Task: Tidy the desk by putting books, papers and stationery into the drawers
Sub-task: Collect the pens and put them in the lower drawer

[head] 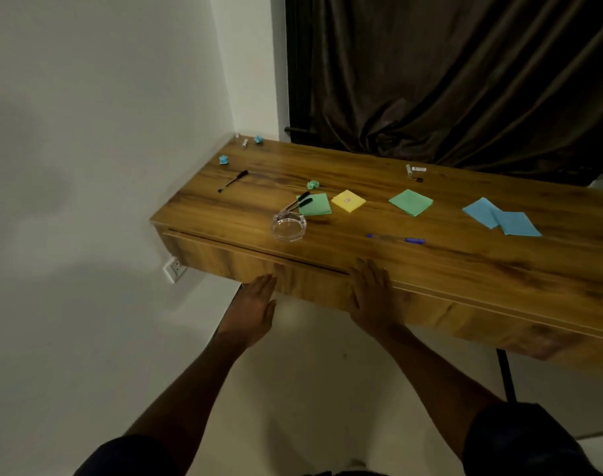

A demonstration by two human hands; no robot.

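Note:
A wooden desk (447,266) carries square papers: two green ones (315,205) (411,202), a yellow one (348,201) and two overlapping blue ones (501,218). A purple pen (396,239) lies near the front edge, a black pen (232,181) at the far left, and two dark pens (298,202) rest across the left green paper. My left hand (255,307) lies flat against the closed drawer front (217,261), fingers apart. My right hand (372,292) rests flat on the same front, fingertips over the desk's top edge. Neither hand holds anything.
A clear glass ashtray (289,227) stands near the front left. Crumpled paper balls, blue (223,160) (258,139) and green (313,184), and small white tubes (414,169) lie further back. A white wall with a socket (174,269) is left; a dark curtain (447,80) hangs behind.

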